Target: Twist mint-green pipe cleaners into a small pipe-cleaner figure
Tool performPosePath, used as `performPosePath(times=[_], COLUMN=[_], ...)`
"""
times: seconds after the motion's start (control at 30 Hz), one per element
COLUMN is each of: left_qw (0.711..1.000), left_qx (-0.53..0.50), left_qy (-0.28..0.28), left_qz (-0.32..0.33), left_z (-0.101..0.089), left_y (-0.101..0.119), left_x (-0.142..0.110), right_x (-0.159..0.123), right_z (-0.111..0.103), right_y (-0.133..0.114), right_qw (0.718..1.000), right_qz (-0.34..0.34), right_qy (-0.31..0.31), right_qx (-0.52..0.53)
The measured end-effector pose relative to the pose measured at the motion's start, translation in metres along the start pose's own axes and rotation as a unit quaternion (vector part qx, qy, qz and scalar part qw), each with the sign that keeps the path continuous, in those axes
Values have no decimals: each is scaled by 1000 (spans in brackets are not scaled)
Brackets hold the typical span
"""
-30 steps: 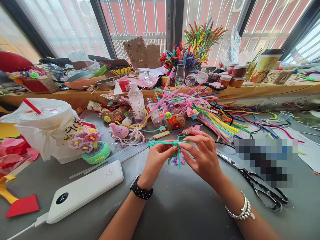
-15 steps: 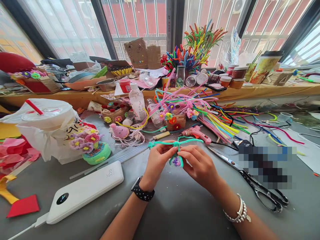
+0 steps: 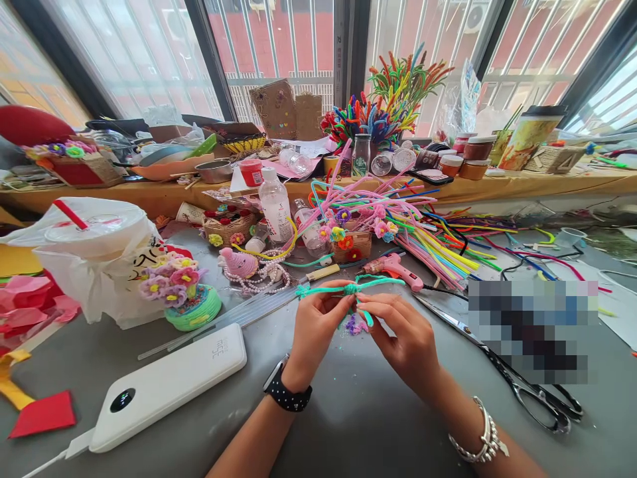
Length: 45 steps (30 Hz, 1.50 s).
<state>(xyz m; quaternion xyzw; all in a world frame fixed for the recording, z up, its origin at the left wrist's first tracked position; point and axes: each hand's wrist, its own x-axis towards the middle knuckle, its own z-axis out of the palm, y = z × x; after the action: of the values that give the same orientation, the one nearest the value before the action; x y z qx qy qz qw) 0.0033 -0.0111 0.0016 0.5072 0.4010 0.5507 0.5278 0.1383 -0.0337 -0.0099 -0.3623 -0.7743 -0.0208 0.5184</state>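
Between my two hands is a piece of mint-green pipe cleaner (image 3: 352,289), twisted together at its middle, with arms reaching out to both sides. My left hand (image 3: 323,315) pinches it from the left, and a small flower-like tuft sits at its left end. My right hand (image 3: 398,322) grips a short bent end at the right of the twist. Just below the fingers a small purple piece (image 3: 355,325) shows, partly hidden. A pink hot glue gun (image 3: 395,267) lies just beyond my right hand, and large scissors (image 3: 502,372) rest to its right.
A white power bank (image 3: 172,385) with a cable lies at left, near a pipe-cleaner flower pot (image 3: 192,305) and a bagged drink cup (image 3: 94,229). Clear glue sticks (image 3: 223,318) lie left of my hands. Loose pipe cleaners (image 3: 428,236) spread behind, below a crowded ledge (image 3: 472,189).
The short green end at my right fingers has swung slightly right and up. The purple piece shows a little lower. Both hands keep their grip in nearly the same place.
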Motion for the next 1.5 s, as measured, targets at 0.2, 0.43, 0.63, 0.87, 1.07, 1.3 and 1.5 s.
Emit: performPosePath(times=[0.2, 0.43, 0.63, 0.87, 1.07, 1.3, 1.5], left_qw=[997, 978, 938, 913, 937, 967, 980], left_qx=[70, 177, 290, 330, 240, 25, -98], left_qy=[25, 41, 48, -81, -203, -252, -172], left_qz=[27, 99, 182, 227, 154, -24, -24], left_z=[1, -1, -3, -8, -11, -9, -2], left_y=[-2, -9, -10, -5, 8, 15, 8], left_x=[-1, -1, -3, 2, 2, -6, -7], right_x=[4, 6, 9, 16, 24, 22, 17], right_z=[-1, -3, -6, -17, -29, -19, -9], right_y=[-2, -1, -2, 6, 17, 25, 21], right_qw=[985, 965, 963, 939, 889, 790, 690], right_qz=[151, 214, 214, 285, 357, 428, 482], right_qy=[-6, -35, -46, -59, -105, -114, -83], right_qx=[81, 145, 157, 184, 269, 423, 534])
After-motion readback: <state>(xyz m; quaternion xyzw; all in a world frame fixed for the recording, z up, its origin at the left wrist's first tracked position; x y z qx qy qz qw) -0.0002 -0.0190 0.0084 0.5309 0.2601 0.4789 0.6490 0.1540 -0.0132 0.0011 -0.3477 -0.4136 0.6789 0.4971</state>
